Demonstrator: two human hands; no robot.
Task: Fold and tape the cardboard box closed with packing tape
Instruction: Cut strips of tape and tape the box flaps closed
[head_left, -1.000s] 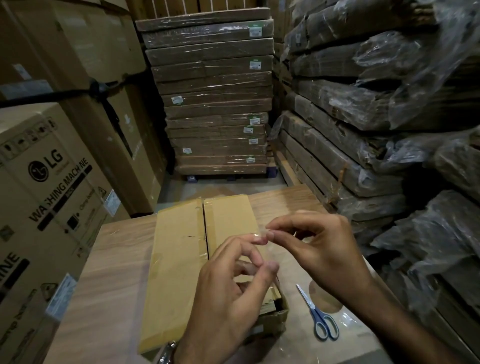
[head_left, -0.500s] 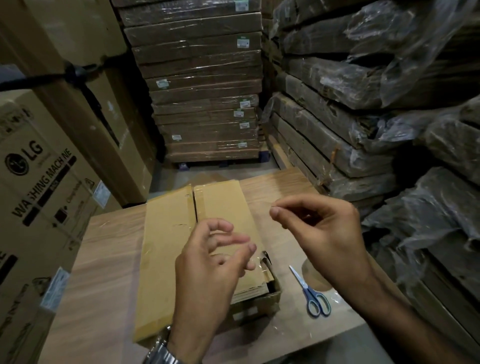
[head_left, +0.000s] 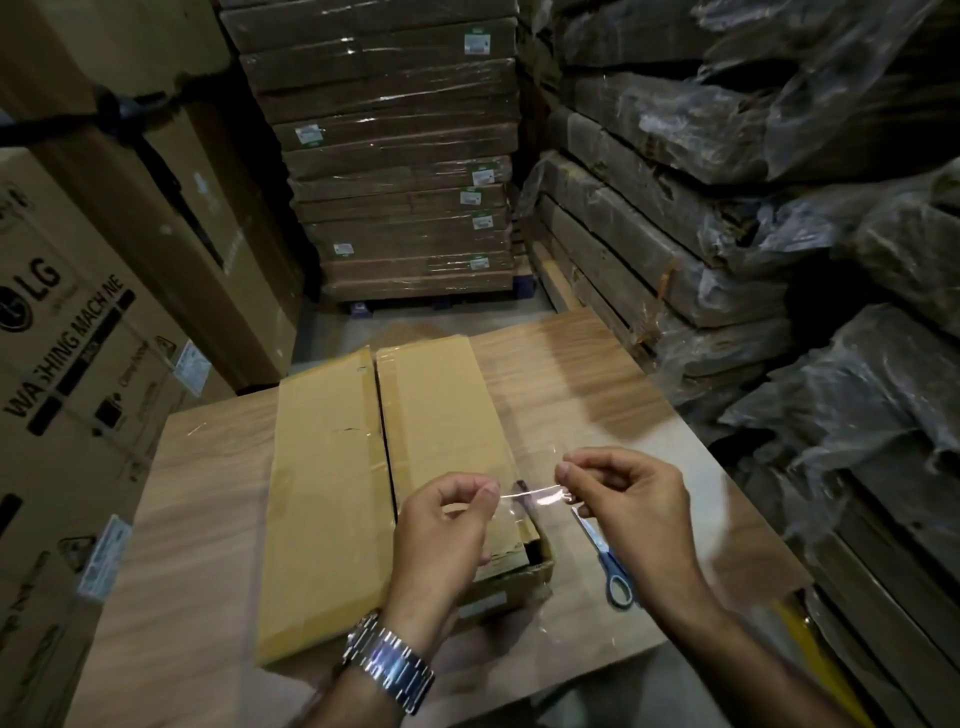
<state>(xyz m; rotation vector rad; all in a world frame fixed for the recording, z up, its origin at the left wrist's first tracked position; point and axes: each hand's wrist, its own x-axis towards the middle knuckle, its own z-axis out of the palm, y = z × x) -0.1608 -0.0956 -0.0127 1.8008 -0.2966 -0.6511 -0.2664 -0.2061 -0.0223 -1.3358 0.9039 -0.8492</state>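
Note:
A long flat cardboard box (head_left: 332, 467) lies on the wooden table (head_left: 208, 519), its two top flaps folded down with a dark seam between them. The near right corner of the box gapes open. A short strip of clear tape (head_left: 530, 498) is stretched above that corner. My left hand (head_left: 447, 530) pinches its left end and my right hand (head_left: 628, 499) pinches its right end. Both hands hover just above the box and table, a steel watch on the left wrist.
Blue-handled scissors (head_left: 608, 561) lie on the table right of the box, partly under my right hand. A large printed washing machine carton (head_left: 62, 395) stands at the left. Wrapped stacks of flat cartons (head_left: 400, 171) rise behind and at the right (head_left: 727, 218).
My hands have moved apart and lower, and the clear tape strip now shows stretched between them over the box's near right corner. The view has tilted down slightly.

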